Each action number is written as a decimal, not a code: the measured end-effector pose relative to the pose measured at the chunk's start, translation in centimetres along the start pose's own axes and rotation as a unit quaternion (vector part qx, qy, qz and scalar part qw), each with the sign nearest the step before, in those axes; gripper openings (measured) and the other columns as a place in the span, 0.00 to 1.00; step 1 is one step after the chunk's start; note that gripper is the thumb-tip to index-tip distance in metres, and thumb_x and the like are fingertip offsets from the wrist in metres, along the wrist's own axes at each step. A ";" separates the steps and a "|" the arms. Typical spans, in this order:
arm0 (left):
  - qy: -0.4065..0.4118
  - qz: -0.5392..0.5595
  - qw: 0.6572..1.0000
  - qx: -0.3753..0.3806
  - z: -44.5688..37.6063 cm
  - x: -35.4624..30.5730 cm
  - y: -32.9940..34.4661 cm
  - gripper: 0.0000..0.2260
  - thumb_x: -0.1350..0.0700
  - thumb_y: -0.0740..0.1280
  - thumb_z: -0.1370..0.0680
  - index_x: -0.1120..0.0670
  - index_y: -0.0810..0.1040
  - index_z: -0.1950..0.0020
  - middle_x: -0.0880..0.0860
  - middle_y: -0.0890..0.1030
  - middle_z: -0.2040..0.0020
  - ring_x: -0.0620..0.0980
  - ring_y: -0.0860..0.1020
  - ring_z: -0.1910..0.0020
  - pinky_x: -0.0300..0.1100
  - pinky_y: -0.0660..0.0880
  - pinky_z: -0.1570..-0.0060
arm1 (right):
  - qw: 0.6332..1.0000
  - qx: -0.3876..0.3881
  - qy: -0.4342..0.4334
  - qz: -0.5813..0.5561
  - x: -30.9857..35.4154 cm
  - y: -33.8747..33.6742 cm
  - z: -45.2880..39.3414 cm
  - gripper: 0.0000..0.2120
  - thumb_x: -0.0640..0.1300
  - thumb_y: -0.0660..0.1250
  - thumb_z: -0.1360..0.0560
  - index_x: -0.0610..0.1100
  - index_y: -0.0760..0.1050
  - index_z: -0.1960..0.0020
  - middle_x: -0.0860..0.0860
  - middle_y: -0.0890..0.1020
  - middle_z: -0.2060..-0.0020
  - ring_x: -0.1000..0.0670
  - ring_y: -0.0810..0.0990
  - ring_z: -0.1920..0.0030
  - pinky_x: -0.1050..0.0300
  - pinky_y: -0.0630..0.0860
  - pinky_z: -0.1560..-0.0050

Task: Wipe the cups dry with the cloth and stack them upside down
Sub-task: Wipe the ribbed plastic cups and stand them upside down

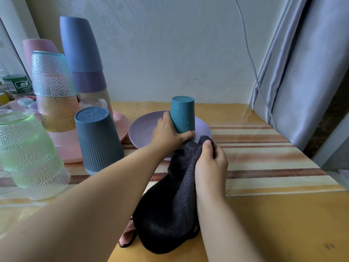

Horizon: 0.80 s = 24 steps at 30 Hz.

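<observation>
A teal ribbed cup (182, 112) stands upside down over the purple plate (143, 129), with water drops on its side. My left hand (167, 133) grips its lower part, thumb across the front. My right hand (211, 163) pinches a dark grey cloth (170, 201) whose top reaches the cup's rim; the rest hangs down onto the table. A dark blue-grey ribbed cup (98, 137) stands upside down to the left.
At the left stand stacks of inverted cups: a green textured glass stack (28, 154), a blue, orange and pink glass stack (54, 91) on a pink plate (120, 125), and a tall blue and purple plastic stack (83, 57). A grey curtain (302, 72) hangs at the right.
</observation>
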<state>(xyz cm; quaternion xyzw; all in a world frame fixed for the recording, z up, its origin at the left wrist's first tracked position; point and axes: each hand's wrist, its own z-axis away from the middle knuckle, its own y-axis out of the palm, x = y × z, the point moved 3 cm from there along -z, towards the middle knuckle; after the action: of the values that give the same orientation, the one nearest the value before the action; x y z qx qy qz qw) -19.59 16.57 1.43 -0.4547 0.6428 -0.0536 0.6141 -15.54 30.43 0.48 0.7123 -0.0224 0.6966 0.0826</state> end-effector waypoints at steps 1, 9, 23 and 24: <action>-0.001 -0.004 1.000 -0.003 0.1 0.0 0.0 0.30 0.44 0.75 0.31 0.55 0.65 0.37 0.55 0.74 0.42 0.56 0.75 0.45 0.44 0.65 0.56 | 1.000 0.000 0.001 -0.001 0.0 0.0 0.0 0.13 0.47 0.59 0.21 0.43 0.77 0.43 0.48 0.82 0.47 0.49 0.78 0.46 0.59 0.71 0.49; 0.010 -0.070 0.996 -0.044 0.9 -0.9 -0.4 0.28 0.42 0.73 0.30 0.56 0.66 0.42 0.53 0.73 0.46 0.58 0.76 0.49 0.44 0.63 0.58 | 1.000 -0.001 0.002 0.003 0.2 -0.1 0.1 0.13 0.47 0.59 0.21 0.43 0.77 0.42 0.49 0.82 0.47 0.50 0.78 0.46 0.61 0.71 0.49; -0.031 0.083 0.996 0.018 0.1 0.9 -0.4 0.33 0.55 0.80 0.36 0.52 0.62 0.41 0.55 0.75 0.43 0.55 0.76 0.45 0.48 0.74 0.54 | 1.000 0.014 -0.003 0.002 -0.1 0.1 0.1 0.13 0.47 0.59 0.21 0.42 0.77 0.43 0.47 0.81 0.47 0.48 0.78 0.46 0.61 0.70 0.50; -0.029 0.086 0.996 0.011 0.2 0.9 -0.5 0.32 0.56 0.80 0.36 0.52 0.62 0.43 0.55 0.75 0.43 0.54 0.75 0.46 0.48 0.73 0.54 | 1.000 0.014 -0.003 0.003 -0.1 0.1 0.1 0.13 0.47 0.59 0.21 0.42 0.77 0.43 0.47 0.81 0.47 0.48 0.78 0.46 0.61 0.70 0.51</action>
<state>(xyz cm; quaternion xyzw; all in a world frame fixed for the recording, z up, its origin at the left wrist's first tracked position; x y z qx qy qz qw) -19.03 15.77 1.08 -0.3925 0.6604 0.0054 0.6401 -15.49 30.34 0.38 0.7152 -0.0152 0.6952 0.0704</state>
